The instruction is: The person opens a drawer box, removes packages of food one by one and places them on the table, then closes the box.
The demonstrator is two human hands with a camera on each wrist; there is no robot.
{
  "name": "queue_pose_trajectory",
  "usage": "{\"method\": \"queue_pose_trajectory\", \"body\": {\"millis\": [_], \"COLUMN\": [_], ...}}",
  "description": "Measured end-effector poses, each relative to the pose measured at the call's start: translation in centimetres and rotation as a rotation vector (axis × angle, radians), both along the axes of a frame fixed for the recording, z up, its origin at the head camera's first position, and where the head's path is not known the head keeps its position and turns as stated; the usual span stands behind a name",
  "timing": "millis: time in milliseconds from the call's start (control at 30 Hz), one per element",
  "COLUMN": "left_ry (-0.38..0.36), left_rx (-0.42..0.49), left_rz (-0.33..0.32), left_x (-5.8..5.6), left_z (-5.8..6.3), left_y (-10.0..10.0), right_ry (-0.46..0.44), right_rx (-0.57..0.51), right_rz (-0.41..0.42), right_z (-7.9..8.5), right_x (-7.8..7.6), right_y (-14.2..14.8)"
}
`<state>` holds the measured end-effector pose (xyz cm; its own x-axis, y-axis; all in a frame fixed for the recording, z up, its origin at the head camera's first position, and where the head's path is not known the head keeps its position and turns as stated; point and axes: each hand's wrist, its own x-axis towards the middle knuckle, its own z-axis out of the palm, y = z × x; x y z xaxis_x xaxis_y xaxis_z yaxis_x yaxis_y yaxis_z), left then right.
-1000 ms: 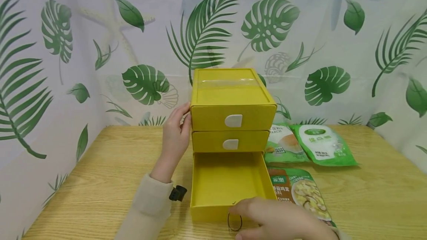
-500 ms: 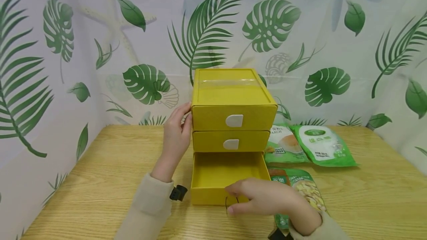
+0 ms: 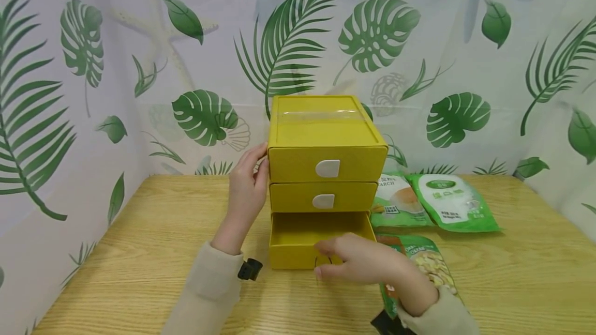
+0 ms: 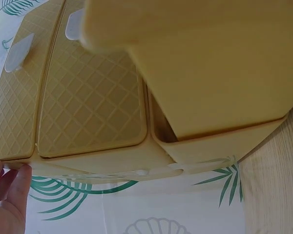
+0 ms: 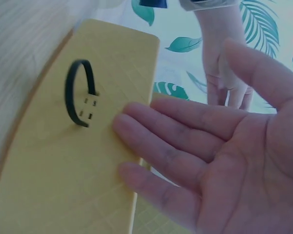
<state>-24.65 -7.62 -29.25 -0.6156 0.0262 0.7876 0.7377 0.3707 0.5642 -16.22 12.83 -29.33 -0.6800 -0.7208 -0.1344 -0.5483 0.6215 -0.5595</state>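
Observation:
A yellow storage box with three drawers (image 3: 326, 123) stands on the wooden table. Its upper two drawers are closed and carry white tab handles. The bottom drawer (image 3: 291, 257) is pulled partway out; the visible part of its inside is bare. My left hand (image 3: 247, 187) rests against the box's left side near the top, fingertips at the edge. With fingers extended, my right hand (image 3: 368, 260) touches the bottom drawer's front, beside a thin black loop handle (image 5: 70, 95). The right wrist view has that palm facing the camera, thumb spread apart.
To the right of the box lie a starch packet (image 3: 402, 206) and a green and white packet (image 3: 453, 206). Nearer, a brown and green food packet (image 3: 430, 262) lies partly under my right forearm. A leaf-printed cloth (image 3: 298, 30) hangs behind the table.
The bottom drawer has slid farther into the box, and my right hand has moved forward with it. My left hand stays against the box's side.

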Motion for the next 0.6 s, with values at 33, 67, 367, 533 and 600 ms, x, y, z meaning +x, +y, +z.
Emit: {"method": "queue_pose_trajectory", "body": {"millis": [33, 67, 367, 533, 600], "left_ry": [0.001, 0.003, 0.017, 0.015, 0.016], "left_rx": [0.000, 0.000, 0.003, -0.002, -0.003], "left_rz": [0.001, 0.001, 0.001, 0.005, 0.006], "left_x": [0.0, 0.0, -0.2, -0.1, -0.1], "left_z": [0.0, 0.0, -0.2, -0.2, -0.2], "left_y": [0.0, 0.0, 0.0, 0.0, 0.0], "right_ry": [0.013, 0.027, 0.092, 0.108, 0.107], "right_rx": [0.002, 0.006, 0.006, 0.015, 0.025], "right_rz": [-0.012, -0.025, -0.074, -0.088, -0.099], "right_z": [0.0, -0.1, -1.2, -1.5, -1.6], "right_x": [-0.1, -0.1, -1.1, -1.4, -1.5], "right_y": [0.0, 0.0, 0.2, 0.3, 0.4]}}
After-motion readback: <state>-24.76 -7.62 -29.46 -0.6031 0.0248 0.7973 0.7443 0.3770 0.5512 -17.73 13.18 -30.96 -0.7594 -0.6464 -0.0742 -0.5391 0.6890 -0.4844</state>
